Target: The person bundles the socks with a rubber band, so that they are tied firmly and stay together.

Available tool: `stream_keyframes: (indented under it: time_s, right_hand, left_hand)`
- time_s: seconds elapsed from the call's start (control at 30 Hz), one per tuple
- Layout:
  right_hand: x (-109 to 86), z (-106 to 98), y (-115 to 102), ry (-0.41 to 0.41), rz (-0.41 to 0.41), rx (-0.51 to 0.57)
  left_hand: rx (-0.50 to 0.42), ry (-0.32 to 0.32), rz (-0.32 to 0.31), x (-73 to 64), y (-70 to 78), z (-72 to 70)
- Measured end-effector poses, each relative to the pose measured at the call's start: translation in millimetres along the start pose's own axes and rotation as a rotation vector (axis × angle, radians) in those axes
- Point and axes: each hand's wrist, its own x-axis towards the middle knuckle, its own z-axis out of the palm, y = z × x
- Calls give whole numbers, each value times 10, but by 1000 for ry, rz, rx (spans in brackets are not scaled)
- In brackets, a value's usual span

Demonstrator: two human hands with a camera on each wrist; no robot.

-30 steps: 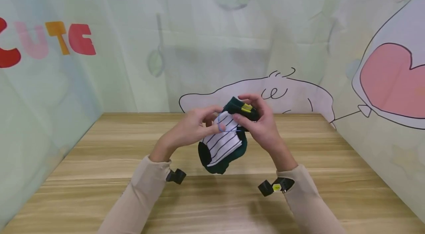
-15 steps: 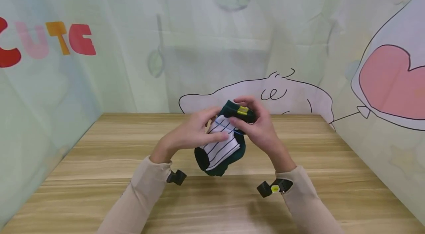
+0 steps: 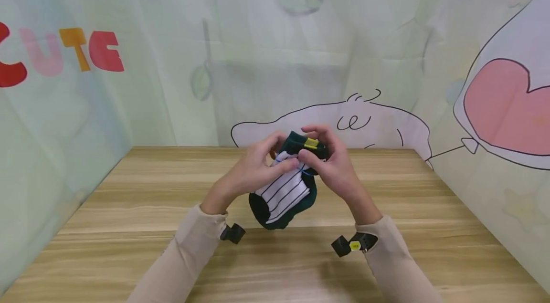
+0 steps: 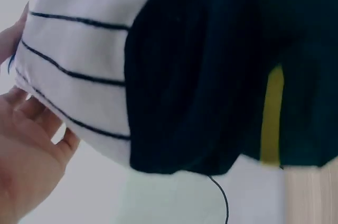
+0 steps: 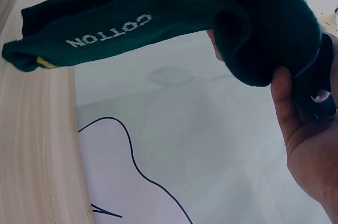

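Both hands hold a bundle of socks above the table. A white sock with dark stripes lies against a dark green sock, whose "COTTON" lettering shows in the right wrist view. My left hand grips the bundle from the left, thumb on the striped sock. On the other side my right hand pinches the folded green end with a yellow patch. A thin blue elastic band crosses the bundle near both thumbs. Most of the fingers behind the socks are hidden in the head view.
A wood-grain table spreads beneath the hands. Printed cloth walls rise around its back and sides. Black wrist cameras hang below both sleeves.
The socks have come slightly down and left. My left thumb has slid up from the bundle's middle toward the right thumb, and the blue band no longer loops around the left thumb in view.
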Motion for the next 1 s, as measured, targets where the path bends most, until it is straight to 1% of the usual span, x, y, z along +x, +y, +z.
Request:
stream_keyframes:
  time_s: [0.2,0.37,0.5,0.6,0.73,0.87,1.0]
  right_hand:
    - [13,2,5,-3,11,1]
    - [10,-9,17,-21,25,13]
    - [12,-32,22,-56,53,28]
    - [16,-49,27,-91,78,26]
    - [15,-75,32,-143,100,-17]
    - [5,-106,29,-190,96,-82]
    - [2,-149,30,-195,78,-126]
  left_hand:
    - [-52,63,66,-2,-3,18]
    - [-46,92,124,3,0,5]
    - [-37,101,150,3,-5,-30]
    - [-41,113,158,3,-7,-66]
    - [-43,129,156,0,2,-113]
    - [-37,139,160,-9,20,-159]
    - [-38,150,177,-11,25,-208]
